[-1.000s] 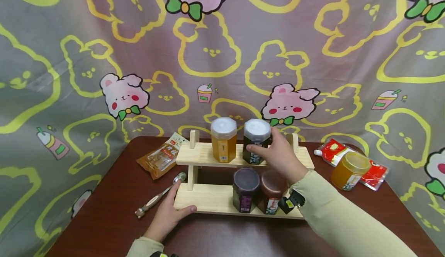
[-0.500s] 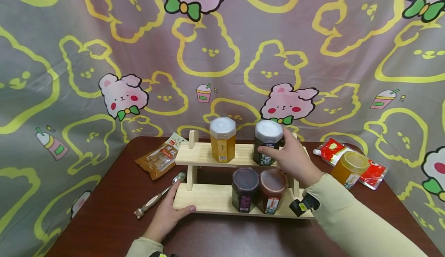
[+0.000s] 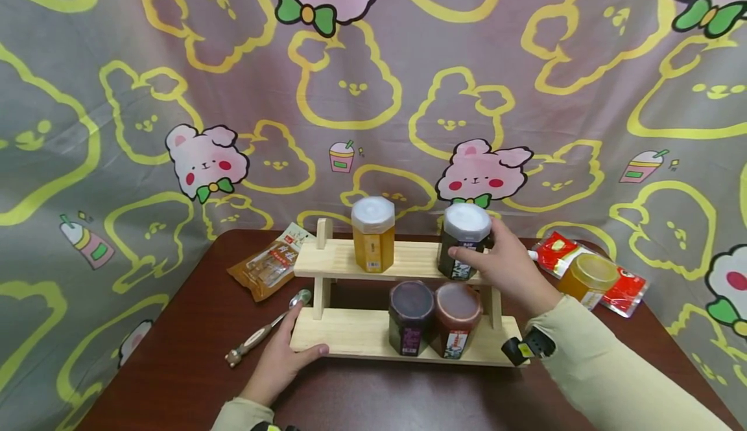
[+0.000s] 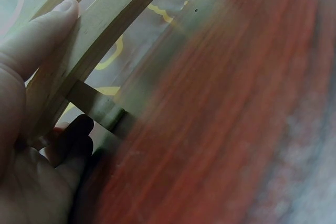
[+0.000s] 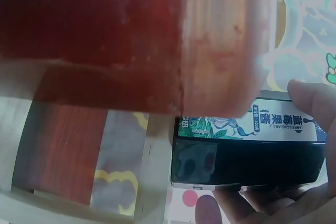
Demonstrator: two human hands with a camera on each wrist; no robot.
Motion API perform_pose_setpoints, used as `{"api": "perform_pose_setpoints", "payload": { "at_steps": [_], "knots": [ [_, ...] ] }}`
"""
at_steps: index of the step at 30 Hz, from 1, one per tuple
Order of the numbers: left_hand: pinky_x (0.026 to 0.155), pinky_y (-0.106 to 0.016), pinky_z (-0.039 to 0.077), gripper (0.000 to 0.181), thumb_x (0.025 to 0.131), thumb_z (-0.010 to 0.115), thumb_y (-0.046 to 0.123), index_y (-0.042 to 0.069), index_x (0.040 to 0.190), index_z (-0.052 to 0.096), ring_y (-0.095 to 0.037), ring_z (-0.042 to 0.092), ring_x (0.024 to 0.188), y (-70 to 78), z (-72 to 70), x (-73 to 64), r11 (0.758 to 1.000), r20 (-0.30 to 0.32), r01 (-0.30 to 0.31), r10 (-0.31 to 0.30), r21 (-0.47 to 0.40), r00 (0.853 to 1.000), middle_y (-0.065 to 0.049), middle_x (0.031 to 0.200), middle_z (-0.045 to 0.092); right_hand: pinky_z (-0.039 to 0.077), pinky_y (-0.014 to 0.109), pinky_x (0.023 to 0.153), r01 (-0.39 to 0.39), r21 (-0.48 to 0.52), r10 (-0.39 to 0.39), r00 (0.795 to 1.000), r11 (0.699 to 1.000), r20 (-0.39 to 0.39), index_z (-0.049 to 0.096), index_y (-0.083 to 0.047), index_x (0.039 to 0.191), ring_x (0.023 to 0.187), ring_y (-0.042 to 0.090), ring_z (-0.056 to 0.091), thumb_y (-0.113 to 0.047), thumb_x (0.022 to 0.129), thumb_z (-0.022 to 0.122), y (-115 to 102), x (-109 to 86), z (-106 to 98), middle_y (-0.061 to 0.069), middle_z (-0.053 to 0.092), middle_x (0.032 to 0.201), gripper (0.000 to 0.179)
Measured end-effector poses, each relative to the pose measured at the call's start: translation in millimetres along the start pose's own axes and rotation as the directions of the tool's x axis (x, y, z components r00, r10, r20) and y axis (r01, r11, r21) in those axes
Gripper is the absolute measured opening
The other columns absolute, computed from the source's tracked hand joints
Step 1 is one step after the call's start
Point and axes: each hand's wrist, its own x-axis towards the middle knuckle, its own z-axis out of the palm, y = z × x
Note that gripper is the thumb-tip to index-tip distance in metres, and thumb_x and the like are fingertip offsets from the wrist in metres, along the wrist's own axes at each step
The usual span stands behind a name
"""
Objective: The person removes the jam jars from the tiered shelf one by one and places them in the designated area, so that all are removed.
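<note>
My right hand (image 3: 516,267) holds a dark jar with a white lid (image 3: 465,240) at the right part of the upper board of a two-tier wooden rack (image 3: 344,330). Its thumb lies across the label, and the other fingers wrap behind. In the right wrist view the dark jar (image 5: 247,158) shows a blueberry-jam label. At the rack's lower left end, my left hand (image 3: 283,363) grips the board, thumb over the front edge. The left wrist view shows that thumb (image 4: 50,32) on the wood and the fingers curled beneath. An amber jar (image 3: 373,236) stands farther left on the upper board.
A purple-dark jar (image 3: 411,317) and a reddish-brown jar (image 3: 458,321) stand side by side on the lower board. Right of the rack are another amber jar (image 3: 588,279) and red pouches (image 3: 630,285). A brown snack packet (image 3: 271,266) and a bear-ended spoon (image 3: 257,337) lie left.
The right hand has moved the dark jar rightward along the upper board, away from the amber jar. The left hand keeps its grip on the rack's left end.
</note>
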Motion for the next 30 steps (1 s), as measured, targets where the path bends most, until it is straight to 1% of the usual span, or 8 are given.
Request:
{"api": "perform_pose_setpoints", "payload": {
  "at_steps": [3,5,10,17,19,23,30],
  "knots": [
    [0.112,-0.057,0.030,0.106,0.074,0.091,0.027,0.005,0.157,0.028,-0.040,0.042,0.135,-0.1,0.0,-0.1,1.000,0.002,0.001,-0.001,0.000,1.000,-0.027,0.152,0.041,0.048,0.057,0.098,-0.004,0.016,0.004,1.000,1.000,0.002,0.023,-0.007,0.156,0.128,0.042,0.046,-0.045,0.086,0.078,3,-1.4,-3,0.023,0.044,0.147,0.096],
    [0.112,-0.057,0.030,0.106,0.074,0.091,0.027,0.005,0.157,0.028,-0.040,0.042,0.135,0.1,-0.1,-0.6,1.000,0.003,-0.003,0.003,-0.001,1.000,-0.027,0.152,0.041,0.049,0.056,0.096,-0.005,0.008,0.005,1.000,1.000,-0.003,0.024,-0.006,0.156,0.127,0.041,0.047,-0.046,0.086,0.078,5,-2.6,-4,0.023,0.045,0.146,0.096],
    [0.112,-0.057,0.030,0.106,0.074,0.091,0.026,0.003,0.157,0.028,-0.040,0.041,0.136,0.8,0.7,-1.0,1.000,0.007,-0.003,0.003,-0.012,1.000,-0.027,0.153,0.040,0.044,0.060,0.101,-0.004,-0.028,0.004,1.000,1.000,-0.024,0.026,-0.002,0.154,0.127,0.043,0.047,-0.049,0.085,0.077,12,-5.1,-11,0.025,0.046,0.144,0.098],
    [0.112,-0.057,0.030,0.106,0.074,0.091,0.025,0.002,0.156,0.028,-0.040,0.042,0.135,1.4,0.5,-1.4,1.000,0.004,-0.007,0.007,-0.016,1.000,-0.028,0.152,0.040,0.042,0.061,0.101,0.004,-0.038,-0.005,0.999,0.999,-0.038,0.027,0.001,0.152,0.127,0.044,0.046,-0.046,0.086,0.078,20,-7.4,-20,0.027,0.046,0.143,0.096],
    [0.112,-0.057,0.030,0.106,0.074,0.091,0.025,0.002,0.156,0.028,-0.040,0.042,0.135,1.6,0.3,-1.4,1.000,0.004,-0.006,0.006,-0.016,1.000,-0.028,0.152,0.040,0.041,0.062,0.102,-0.005,-0.043,0.003,0.999,0.999,-0.037,0.027,0.001,0.152,0.128,0.045,0.045,-0.047,0.086,0.077,22,-8.0,-23,0.027,0.045,0.143,0.096],
    [0.113,-0.056,0.030,0.106,0.074,0.091,0.025,0.003,0.157,0.028,-0.040,0.041,0.136,1.8,0.2,-0.9,1.000,0.004,0.000,0.000,-0.018,1.000,-0.027,0.153,0.039,0.041,0.063,0.102,-0.012,-0.040,0.011,0.999,0.999,-0.035,0.025,0.002,0.153,0.127,0.046,0.045,-0.046,0.087,0.077,24,-9.0,-27,0.028,0.043,0.143,0.096],
    [0.113,-0.056,0.029,0.106,0.074,0.091,0.025,0.003,0.157,0.028,-0.039,0.041,0.136,2.7,-0.1,-1.0,1.000,0.005,-0.001,0.001,-0.020,1.000,-0.027,0.153,0.039,0.044,0.062,0.100,0.004,-0.017,-0.004,1.000,1.000,-0.021,0.023,0.002,0.154,0.125,0.046,0.047,-0.041,0.088,0.078,27,-10.7,-31,0.028,0.043,0.144,0.096]
  ]
}}
